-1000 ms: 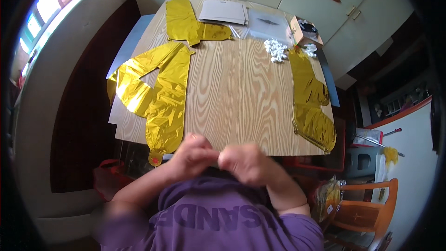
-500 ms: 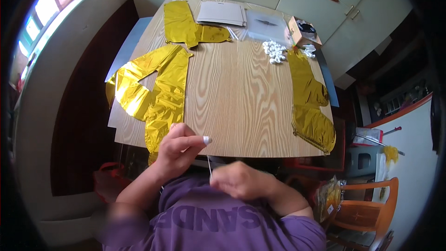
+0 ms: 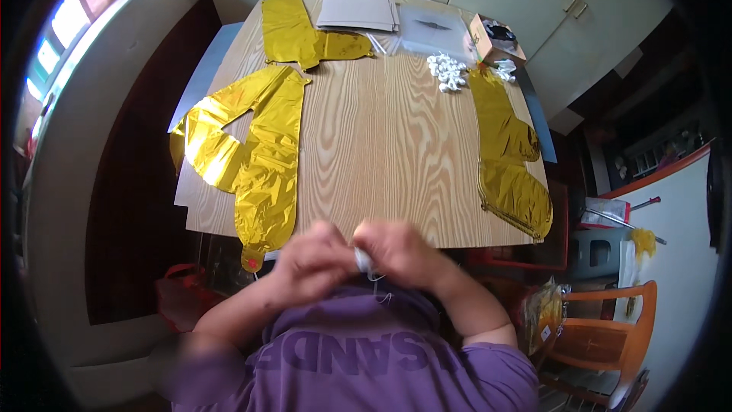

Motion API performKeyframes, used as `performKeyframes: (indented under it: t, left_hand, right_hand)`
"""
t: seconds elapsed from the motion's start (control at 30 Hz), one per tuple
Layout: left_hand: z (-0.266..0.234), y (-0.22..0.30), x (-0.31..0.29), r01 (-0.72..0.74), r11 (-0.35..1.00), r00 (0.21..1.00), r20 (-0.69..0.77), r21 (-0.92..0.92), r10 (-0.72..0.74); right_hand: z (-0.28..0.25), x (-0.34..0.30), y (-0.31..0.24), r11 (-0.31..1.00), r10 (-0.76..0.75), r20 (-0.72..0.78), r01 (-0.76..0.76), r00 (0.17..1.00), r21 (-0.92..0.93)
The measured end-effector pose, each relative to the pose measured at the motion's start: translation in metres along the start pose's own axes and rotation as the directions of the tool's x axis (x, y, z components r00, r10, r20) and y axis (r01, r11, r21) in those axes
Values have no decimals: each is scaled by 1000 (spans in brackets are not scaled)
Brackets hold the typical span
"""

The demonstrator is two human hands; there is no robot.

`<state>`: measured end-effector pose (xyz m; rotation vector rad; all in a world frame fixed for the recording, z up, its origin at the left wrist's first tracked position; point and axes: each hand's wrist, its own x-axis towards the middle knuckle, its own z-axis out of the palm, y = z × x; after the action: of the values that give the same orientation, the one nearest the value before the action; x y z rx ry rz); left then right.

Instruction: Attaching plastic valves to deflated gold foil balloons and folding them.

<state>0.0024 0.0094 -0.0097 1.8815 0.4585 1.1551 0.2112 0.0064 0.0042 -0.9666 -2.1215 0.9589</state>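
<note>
Now the white piece (image 3: 363,261) sits between left hand (image 3: 311,261), clamped on it, and right hand (image 3: 400,252), curled, grip unclear; forearms (image 3: 242,301) angle inward.

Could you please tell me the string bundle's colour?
The string bundle is white, best seen in the head view.

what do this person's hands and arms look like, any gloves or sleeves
The left hand and right hand have no gloves, and both forearms are bare. Purple sleeves belong to a purple shirt with darker lettering; blur could hide a ring.
</note>
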Motion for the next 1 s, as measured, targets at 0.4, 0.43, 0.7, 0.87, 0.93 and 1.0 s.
performKeyframes:
  t: [0.4,0.43,0.7,0.87,0.93,1.0]
  left_hand:
    - [0,-20,-8,142,975,988,-80,170,-130]
    - [6,-16,-10,88,983,996,14,162,-91]
    - [-3,-16,-7,245,963,962,-149,110,-228]
    - [10,2,-4,198,968,976,-58,-151,-209]
    - [-3,-4,0,333,943,920,-211,-25,-330]
    - [4,-23,-10,309,951,942,-142,11,-304]
  right_hand:
    - [-5,-10,-24,947,-113,101,77,988,313]
    - [-13,-7,-23,946,-85,45,66,995,317]
    - [-7,-8,-21,955,-124,154,76,980,288]
    - [-7,7,6,980,110,-130,-86,985,178]
    - [6,-5,-2,992,-37,114,23,993,124]
    - [0,-4,-16,975,-91,62,76,994,209]
